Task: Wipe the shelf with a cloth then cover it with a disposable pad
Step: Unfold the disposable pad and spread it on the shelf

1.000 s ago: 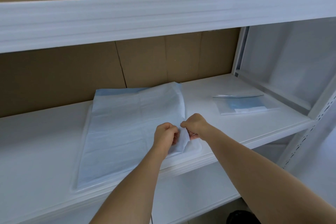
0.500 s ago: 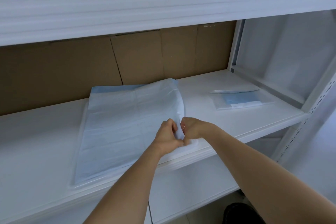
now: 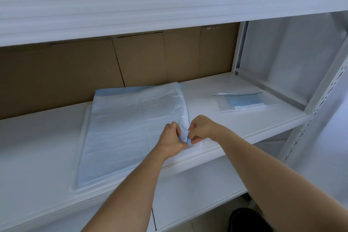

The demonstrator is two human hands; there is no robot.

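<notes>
While the folded pale-blue disposable pad (image 3: 130, 130) lies mid-way along the white metal shelf (image 3: 222, 100), left hand (image 3: 170, 137) and right hand (image 3: 201, 128) pinch its near-right corner; unfolding and covering apparently remain, wiping unverifiable.

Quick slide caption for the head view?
Both hands, left hand and right hand, pinch the folded disposable pad's near corner on the shelf.

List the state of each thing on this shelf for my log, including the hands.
Pad: lying on the shelf, partly folded, near right corner lifted.
Left hand: pinching the pad's corner.
Right hand: pinching the same corner.
Plastic bag: lying flat on the shelf to the right, apart from the pad, something blue inside.
Shelf: mostly uncovered.
</notes>
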